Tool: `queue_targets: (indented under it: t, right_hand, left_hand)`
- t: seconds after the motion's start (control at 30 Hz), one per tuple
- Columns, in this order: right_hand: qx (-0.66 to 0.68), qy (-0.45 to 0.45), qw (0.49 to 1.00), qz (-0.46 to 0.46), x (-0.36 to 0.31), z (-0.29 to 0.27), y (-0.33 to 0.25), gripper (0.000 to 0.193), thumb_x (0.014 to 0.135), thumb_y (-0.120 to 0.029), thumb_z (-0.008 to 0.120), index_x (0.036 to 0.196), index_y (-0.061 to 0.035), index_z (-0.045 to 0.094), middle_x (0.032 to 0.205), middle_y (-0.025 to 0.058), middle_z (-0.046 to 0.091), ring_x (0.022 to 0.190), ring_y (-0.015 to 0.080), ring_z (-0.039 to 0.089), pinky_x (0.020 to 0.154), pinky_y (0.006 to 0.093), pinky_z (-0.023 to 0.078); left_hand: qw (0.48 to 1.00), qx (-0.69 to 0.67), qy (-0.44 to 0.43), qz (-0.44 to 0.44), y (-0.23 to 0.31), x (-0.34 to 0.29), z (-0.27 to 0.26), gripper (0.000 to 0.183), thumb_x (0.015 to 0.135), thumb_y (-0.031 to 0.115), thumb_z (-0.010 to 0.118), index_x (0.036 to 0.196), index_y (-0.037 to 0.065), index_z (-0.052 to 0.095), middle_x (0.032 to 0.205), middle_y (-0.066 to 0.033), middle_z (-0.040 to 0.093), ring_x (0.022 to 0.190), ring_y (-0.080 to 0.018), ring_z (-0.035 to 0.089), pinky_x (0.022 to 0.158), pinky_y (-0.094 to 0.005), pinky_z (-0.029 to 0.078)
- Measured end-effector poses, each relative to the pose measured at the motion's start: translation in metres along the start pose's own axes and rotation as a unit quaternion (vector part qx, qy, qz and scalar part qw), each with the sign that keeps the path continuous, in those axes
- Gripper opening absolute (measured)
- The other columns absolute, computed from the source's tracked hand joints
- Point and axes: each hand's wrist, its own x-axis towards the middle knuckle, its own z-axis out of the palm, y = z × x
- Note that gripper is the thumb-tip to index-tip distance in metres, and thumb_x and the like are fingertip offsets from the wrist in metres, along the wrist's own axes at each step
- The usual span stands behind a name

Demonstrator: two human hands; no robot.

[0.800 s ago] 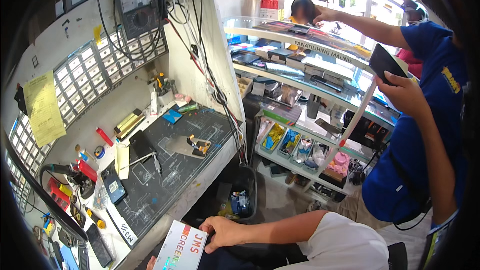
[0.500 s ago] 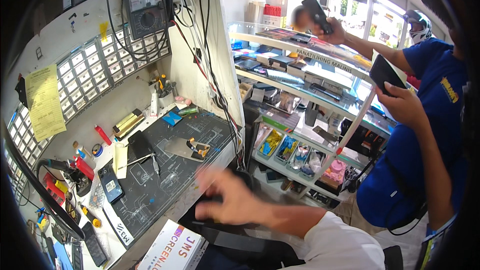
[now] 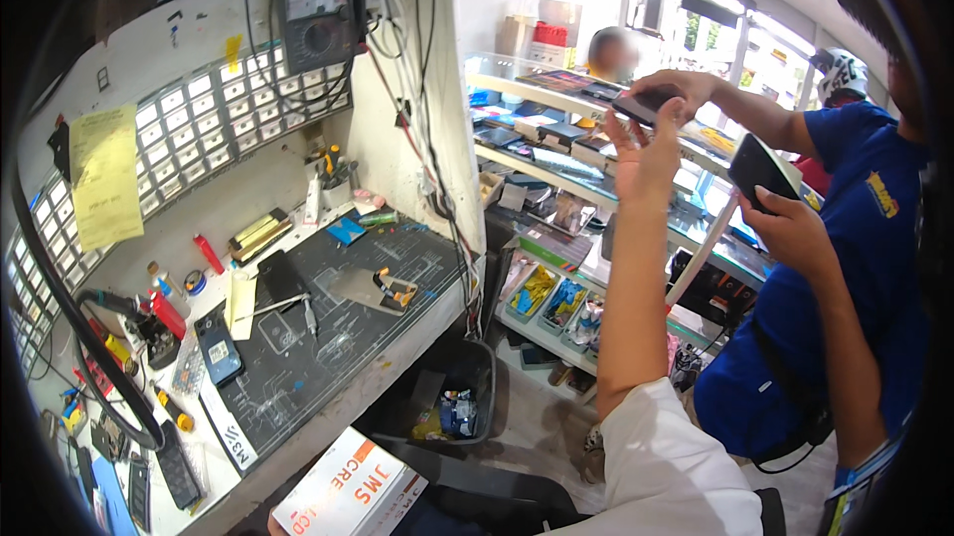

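My right hand (image 3: pixel 648 163) is raised beneath a dark phone (image 3: pixel 637 111) that a person in a blue shirt holds out. Its fingers and thumb are apart around the phone's near end; whether they touch it cannot be made out. The person's far hand (image 3: pixel 696 89) grips that phone, and their nearer hand (image 3: pixel 785 223) carries another black-screened phone (image 3: pixel 759 166) with something pale behind it. At the lower edge, a bit of my left hand (image 3: pixel 275 524) shows against a white box with orange print (image 3: pixel 348 486), holding its left side.
Left is a workbench with a black mat (image 3: pixel 268 387), bearing a blue phone (image 3: pixel 219 349), a dark tablet-like slab (image 3: pixel 283 276) and a metal plate (image 3: pixel 358 288). A bin (image 3: pixel 482 407) stands below. Glass shelves (image 3: pixel 556 168) stand behind, and cables (image 3: pixel 425 139) hang by the wall.
My right hand has risen from beside the bench edge to the offered phone. The person's far hand has lowered and tilted that phone toward me. The bin has come into view.
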Motion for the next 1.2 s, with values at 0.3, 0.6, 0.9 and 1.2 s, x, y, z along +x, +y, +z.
queue_targets:
  t: [0.3, 0.6, 0.9, 1.2]
  right_hand:
    - [-0.14, -0.035, 0.988, -0.053, 0.041, -0.073, -0.013, 0.03, 0.106, 0.001, 0.066, 0.13, 0.0158, 0.057, 0.126, 0.0272, 0.068, 0.11, 0.0372, 0.076, 0.088, 0.0463, 0.073]
    - [-0.335, -0.219, 0.899, 0.176, -0.185, -0.028, 0.051, 0.042, 0.101, -0.01, 0.076, 0.137, 0.0053, 0.061, 0.108, 0.0154, 0.075, 0.091, 0.0222, 0.077, 0.066, 0.033, 0.064]
    - [-0.512, -0.452, 0.656, 0.321, -0.299, 0.012, 0.189, 0.031, 0.093, -0.015, 0.072, 0.112, 0.0076, 0.079, 0.097, 0.0179, 0.078, 0.084, 0.0264, 0.076, 0.076, 0.0396, 0.063]
    - [-0.706, -0.502, 0.5, 0.015, -0.306, 0.018, 0.201, 0.043, 0.095, -0.033, 0.078, 0.122, 0.0001, 0.08, 0.124, 0.0292, 0.075, 0.121, 0.0442, 0.071, 0.106, 0.0532, 0.054]
  left_hand:
    - [0.989, -0.146, 0.011, 0.031, 0.016, 0.033, 0.025, 0.125, 0.066, 0.033, 0.105, 0.161, -0.004, 0.032, 0.145, -0.0166, 0.057, 0.138, -0.0278, 0.059, 0.118, -0.0428, 0.048]
    - [0.991, -0.126, 0.027, 0.027, 0.021, 0.024, 0.01, 0.124, 0.067, 0.028, 0.105, 0.162, -0.003, 0.03, 0.146, -0.0175, 0.057, 0.138, -0.0285, 0.062, 0.119, -0.0439, 0.05]
    - [0.994, -0.099, 0.031, 0.026, 0.019, 0.019, -0.001, 0.122, 0.068, 0.028, 0.104, 0.162, -0.001, 0.032, 0.144, -0.0169, 0.058, 0.139, -0.0282, 0.061, 0.118, -0.0443, 0.05]
    - [0.992, -0.116, 0.036, 0.018, 0.018, 0.021, -0.006, 0.119, 0.068, 0.024, 0.103, 0.162, -0.001, 0.034, 0.146, -0.0178, 0.058, 0.14, -0.0283, 0.061, 0.12, -0.0449, 0.049]
